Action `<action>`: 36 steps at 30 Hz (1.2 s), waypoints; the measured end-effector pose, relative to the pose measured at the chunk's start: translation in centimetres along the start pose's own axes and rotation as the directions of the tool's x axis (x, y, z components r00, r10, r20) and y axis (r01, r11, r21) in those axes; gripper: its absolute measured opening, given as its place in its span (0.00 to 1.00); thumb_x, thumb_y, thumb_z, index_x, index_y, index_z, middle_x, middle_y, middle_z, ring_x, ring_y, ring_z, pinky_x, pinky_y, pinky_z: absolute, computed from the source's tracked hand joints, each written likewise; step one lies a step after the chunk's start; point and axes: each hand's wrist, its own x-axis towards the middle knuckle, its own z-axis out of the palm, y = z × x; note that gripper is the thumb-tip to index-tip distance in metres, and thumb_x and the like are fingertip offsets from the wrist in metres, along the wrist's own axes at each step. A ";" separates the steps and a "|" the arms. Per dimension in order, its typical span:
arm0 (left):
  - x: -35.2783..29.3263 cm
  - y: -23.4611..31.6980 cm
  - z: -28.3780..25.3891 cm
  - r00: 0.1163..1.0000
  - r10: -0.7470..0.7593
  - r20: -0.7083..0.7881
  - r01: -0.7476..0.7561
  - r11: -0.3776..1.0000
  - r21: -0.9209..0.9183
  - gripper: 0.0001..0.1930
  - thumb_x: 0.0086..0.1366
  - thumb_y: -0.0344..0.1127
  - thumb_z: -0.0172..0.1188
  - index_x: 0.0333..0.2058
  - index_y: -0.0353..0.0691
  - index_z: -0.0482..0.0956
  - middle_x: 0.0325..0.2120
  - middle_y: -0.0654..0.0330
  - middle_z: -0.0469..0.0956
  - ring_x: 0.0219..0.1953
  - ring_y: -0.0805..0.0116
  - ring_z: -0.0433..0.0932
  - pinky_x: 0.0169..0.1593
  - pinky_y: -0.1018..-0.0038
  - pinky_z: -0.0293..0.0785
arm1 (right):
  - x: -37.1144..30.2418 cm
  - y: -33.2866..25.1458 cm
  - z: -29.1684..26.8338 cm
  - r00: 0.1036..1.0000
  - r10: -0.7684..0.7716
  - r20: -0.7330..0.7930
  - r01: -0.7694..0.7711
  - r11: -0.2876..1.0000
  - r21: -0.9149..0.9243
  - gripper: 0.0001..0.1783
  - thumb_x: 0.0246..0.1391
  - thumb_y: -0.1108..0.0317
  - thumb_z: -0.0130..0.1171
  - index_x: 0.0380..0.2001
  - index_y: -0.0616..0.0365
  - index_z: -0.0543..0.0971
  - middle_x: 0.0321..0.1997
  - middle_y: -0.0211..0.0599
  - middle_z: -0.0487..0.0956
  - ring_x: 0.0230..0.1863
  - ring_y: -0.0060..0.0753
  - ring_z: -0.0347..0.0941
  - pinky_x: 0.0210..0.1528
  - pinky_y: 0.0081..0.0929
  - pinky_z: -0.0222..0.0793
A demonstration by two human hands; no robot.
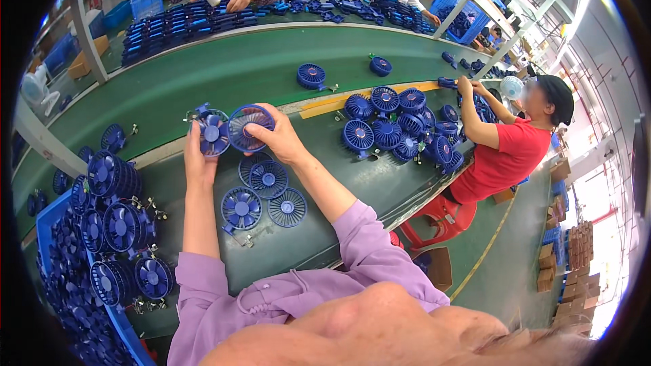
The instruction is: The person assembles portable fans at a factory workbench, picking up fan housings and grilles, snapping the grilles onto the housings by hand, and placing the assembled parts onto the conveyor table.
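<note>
My left hand is closed around a dark blue fan housing with its blades showing and a small wired part at its upper edge. Right beside it, my right hand grips a round blue fan grille, thumb across its face. The two parts are side by side, their rims close; whether they touch I cannot tell. Below my hands, loose grilles lie on the dark green bench, one overlapping another. Next to them lies another fan housing with a wired piece at its lower edge.
Stacked fan housings stand at left, beside a blue crate full of blue fan blades. A pile of assembled fan heads is at right. Beyond runs a green conveyor belt carrying fan heads. A red-shirted co-worker sits at right; others work opposite.
</note>
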 end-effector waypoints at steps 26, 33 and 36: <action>-3.7 -0.9 4.1 0.856 0.502 -0.120 -0.342 0.726 0.597 0.24 0.73 0.48 0.43 0.51 0.30 0.71 0.43 0.55 0.75 0.46 0.66 0.74 0.49 0.69 0.70 | 1.2 5.2 5.4 0.940 -0.282 0.192 0.336 0.861 -0.380 0.38 0.56 0.57 0.50 0.66 0.60 0.54 0.67 0.47 0.58 0.69 0.41 0.54 0.69 0.35 0.48; -0.4 -3.2 1.2 0.886 0.458 0.069 -0.324 0.508 0.798 0.27 0.74 0.52 0.34 0.42 0.32 0.73 0.41 0.43 0.75 0.46 0.46 0.72 0.50 0.58 0.66 | 2.9 4.7 1.7 0.983 -0.118 0.140 0.179 0.771 -0.611 0.30 0.58 0.63 0.53 0.63 0.57 0.64 0.61 0.46 0.69 0.62 0.42 0.65 0.64 0.33 0.58; 0.2 -3.2 -0.9 0.925 0.379 0.031 -0.217 0.460 0.861 0.22 0.68 0.47 0.50 0.52 0.36 0.69 0.52 0.46 0.70 0.57 0.47 0.66 0.62 0.59 0.59 | 5.3 5.8 -2.6 0.976 -0.218 0.015 0.167 0.695 -0.699 0.32 0.54 0.61 0.60 0.61 0.60 0.66 0.62 0.50 0.68 0.62 0.43 0.65 0.62 0.35 0.60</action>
